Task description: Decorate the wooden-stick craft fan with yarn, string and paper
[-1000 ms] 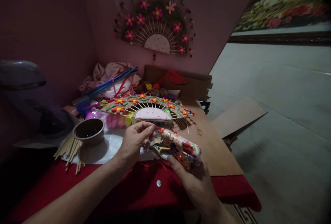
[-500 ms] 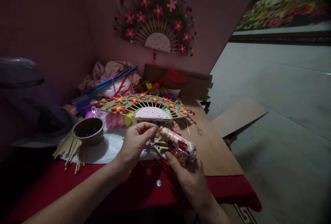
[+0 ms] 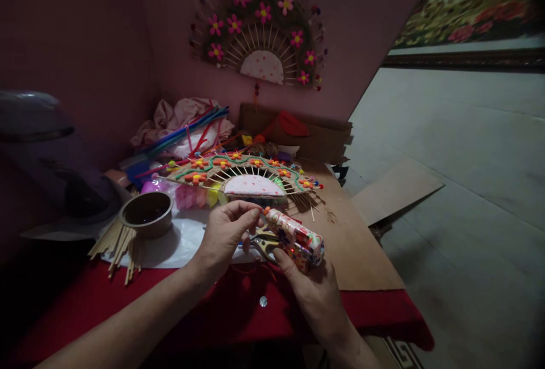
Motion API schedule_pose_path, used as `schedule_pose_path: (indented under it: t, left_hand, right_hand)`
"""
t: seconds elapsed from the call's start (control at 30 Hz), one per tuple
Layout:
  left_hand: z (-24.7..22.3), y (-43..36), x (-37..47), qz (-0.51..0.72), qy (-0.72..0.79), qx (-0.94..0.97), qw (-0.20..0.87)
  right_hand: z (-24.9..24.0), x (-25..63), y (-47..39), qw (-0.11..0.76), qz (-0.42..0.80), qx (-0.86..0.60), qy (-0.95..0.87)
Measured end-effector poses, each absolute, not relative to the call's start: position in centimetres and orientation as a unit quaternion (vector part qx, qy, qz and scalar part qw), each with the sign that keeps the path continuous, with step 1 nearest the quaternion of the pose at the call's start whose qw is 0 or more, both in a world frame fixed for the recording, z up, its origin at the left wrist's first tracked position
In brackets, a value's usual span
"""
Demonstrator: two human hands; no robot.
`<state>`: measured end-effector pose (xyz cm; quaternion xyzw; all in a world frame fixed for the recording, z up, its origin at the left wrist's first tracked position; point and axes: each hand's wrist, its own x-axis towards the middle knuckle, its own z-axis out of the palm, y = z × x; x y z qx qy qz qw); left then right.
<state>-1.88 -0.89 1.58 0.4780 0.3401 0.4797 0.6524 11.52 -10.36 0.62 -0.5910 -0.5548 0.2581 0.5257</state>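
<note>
My right hand point(image 3: 315, 292) is wrapped round a flower-patterned glue gun point(image 3: 296, 233), whose orange nozzle points up and to the left. A small red light glows on its side. My left hand point(image 3: 232, 230) has thumb and forefinger pinched right at the nozzle tip. Something small and reddish shows there, too small to name. Behind and between the hands lie scissors point(image 3: 266, 242) with gold-coloured handles, partly hidden. Beyond them rests a fan-shaped craft piece point(image 3: 254, 185) with orange flowers, sticks and a dotted half-round centre.
A round bowl point(image 3: 147, 216) stands at left beside wooden sticks point(image 3: 117, 250). Brown cardboard point(image 3: 361, 261) covers the table's right side. A small shiny disc point(image 3: 263, 301) lies on the red cloth point(image 3: 191, 312). Pipe cleaners point(image 3: 187, 130) are heaped behind; a finished-looking fan point(image 3: 261, 22) hangs above.
The view has shifted very slightly. Both hands and the glue gun keep almost the same pose, with the left fingers still at the nozzle.
</note>
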Motion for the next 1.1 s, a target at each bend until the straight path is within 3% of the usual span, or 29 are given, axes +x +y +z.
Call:
schedule_pose_path:
  t: [1.1]
  left_hand:
    - [1.66, -0.79, -1.85, 0.488, 0.336, 0.473, 0.652]
  right_hand:
    - [0.25, 11.59, -10.62, 0.533, 0.264, -0.596, -0.54]
